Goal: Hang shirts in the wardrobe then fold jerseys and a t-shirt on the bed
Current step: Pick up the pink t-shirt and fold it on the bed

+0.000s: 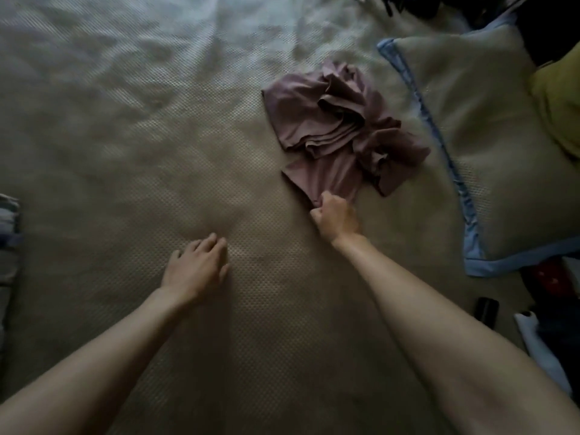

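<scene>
Mauve crumpled t-shirt [339, 120] gripped by right hand [334, 216].

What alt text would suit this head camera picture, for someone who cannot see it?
A person's right hand grips the near edge of a crumpled mauve shirt on a beige bed, while the left hand rests open on the cover. A blue-edged pillow lies to the right of the shirt.
</scene>
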